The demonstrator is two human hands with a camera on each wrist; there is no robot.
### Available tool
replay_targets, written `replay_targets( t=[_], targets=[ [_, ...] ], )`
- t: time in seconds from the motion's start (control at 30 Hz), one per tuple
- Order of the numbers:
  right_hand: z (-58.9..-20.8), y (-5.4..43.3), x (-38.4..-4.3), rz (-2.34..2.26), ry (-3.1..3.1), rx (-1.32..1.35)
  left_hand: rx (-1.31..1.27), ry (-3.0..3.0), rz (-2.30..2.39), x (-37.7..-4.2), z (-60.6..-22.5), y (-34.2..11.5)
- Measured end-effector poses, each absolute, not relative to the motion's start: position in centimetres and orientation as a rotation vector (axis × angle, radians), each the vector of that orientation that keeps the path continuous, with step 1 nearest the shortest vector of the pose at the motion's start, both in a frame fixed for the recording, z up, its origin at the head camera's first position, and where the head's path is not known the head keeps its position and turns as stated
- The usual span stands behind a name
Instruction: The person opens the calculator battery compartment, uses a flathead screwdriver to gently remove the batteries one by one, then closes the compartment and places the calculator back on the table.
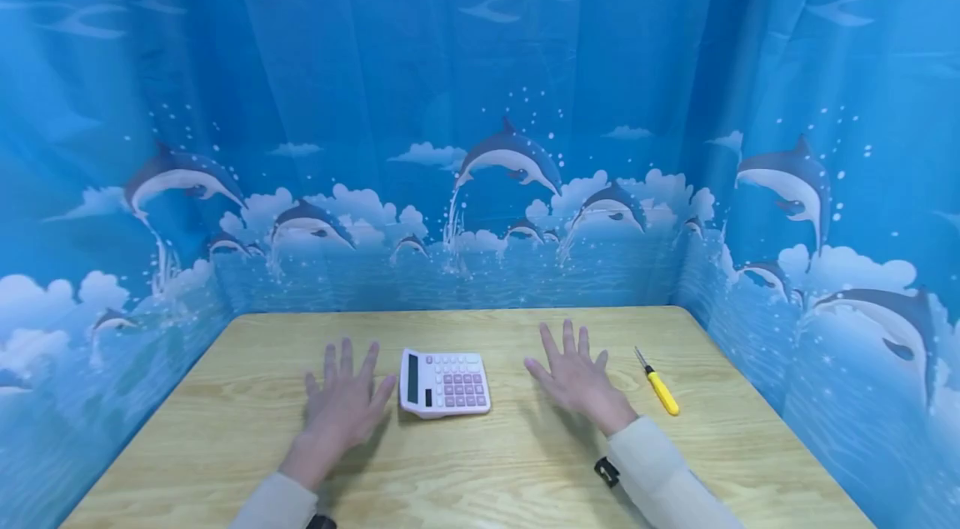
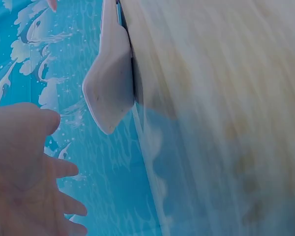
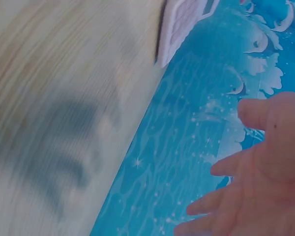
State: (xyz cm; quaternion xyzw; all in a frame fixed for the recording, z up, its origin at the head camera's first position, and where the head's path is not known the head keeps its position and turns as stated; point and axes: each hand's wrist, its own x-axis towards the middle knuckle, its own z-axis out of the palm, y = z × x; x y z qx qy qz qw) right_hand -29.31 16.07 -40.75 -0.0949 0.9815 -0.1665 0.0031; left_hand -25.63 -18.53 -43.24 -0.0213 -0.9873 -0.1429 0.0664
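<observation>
A pink-and-white calculator is seen lying flat on the wooden table, keys up. Just left of the calculator, the left hand is held palm down with fingers spread wide, gripping nothing. To the calculator's right, a little apart, the right hand is likewise spread and empty; whether the palms touch the wood cannot be told. Further right of the calculator, a yellow-handled screwdriver lies untouched.

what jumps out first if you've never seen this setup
A pale pink rectangular calculator lies mid-table on the light wooden table, between two spread hands: the left hand beside it on one side, the right hand on the other. A yellow-handled screwdriver lies beyond the right hand, and a blue dolphin-print curtain surrounds everything.
</observation>
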Motion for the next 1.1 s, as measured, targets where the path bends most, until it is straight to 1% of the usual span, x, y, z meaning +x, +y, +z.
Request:
replay_targets(
  t=[0.2,0.53,0.8,1.1],
  targets=[
    [-40.1,14.7,-29.5,-0.786,2.972,-0.347,-0.108,-2.926,-0.617,-26.0,-43.0,-18.0],
    [-40.6,12.7,-31.2,-0.971,2.915,-0.427,-0.085,-2.823,-0.839,-27.5,-42.7,-17.0],
    [-41.8,11.2,-32.1,-1.031,2.861,-0.423,-0.067,-2.795,-0.937,-28.4,-43.0,-16.1],
    [-42.1,10.3,-32.9,-1.048,2.845,-0.405,-0.024,-2.815,-1.039,-29.1,-43.1,-15.2]
  ],
)
